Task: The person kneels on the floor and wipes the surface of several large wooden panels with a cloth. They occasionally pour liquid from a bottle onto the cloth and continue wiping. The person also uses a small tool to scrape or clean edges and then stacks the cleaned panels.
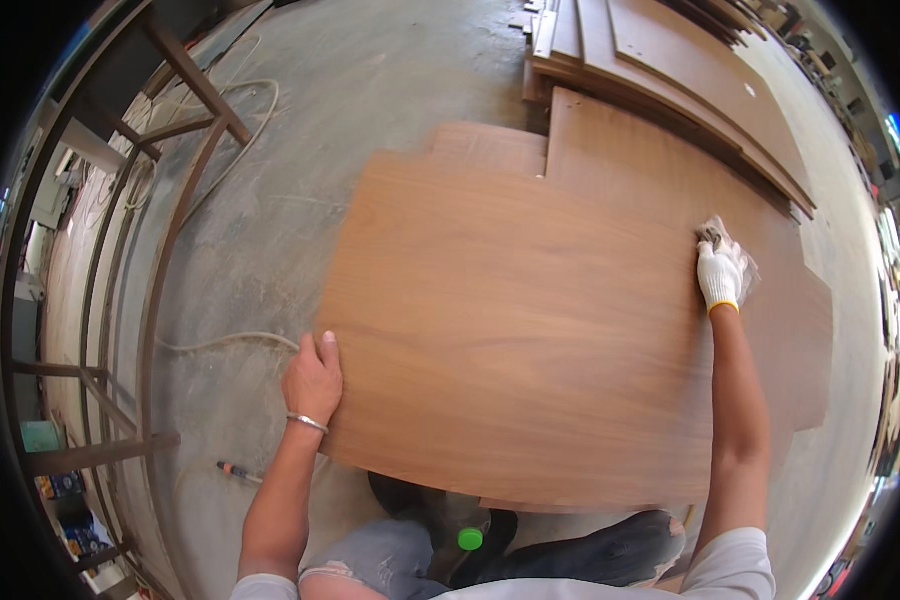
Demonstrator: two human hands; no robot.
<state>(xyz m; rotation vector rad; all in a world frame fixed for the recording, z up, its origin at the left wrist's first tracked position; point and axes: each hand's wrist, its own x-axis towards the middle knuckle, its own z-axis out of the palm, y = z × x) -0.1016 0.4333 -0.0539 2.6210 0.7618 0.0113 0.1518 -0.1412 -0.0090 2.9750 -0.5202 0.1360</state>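
Note:
A large brown wood-grain panel (510, 330) lies flat in front of me, over other panels. My bare left hand (313, 380) is closed on its left edge, with a bracelet at the wrist. At the panel's far right edge, my right hand (722, 270), in a white knitted glove with a yellow cuff, is closed around a crumpled pale rag (712, 230). Part of the rag looks thin and see-through. The glove hides most of what it grips, and I cannot tell whether the rag touches the panel.
More brown panels are stacked (670, 80) at the far right. A wooden frame (160, 290) stands at the left. A pale hose (230, 340) runs over the concrete floor (270, 230), near an orange-and-black connector (235, 470). A green cap (470, 540) shows between my legs.

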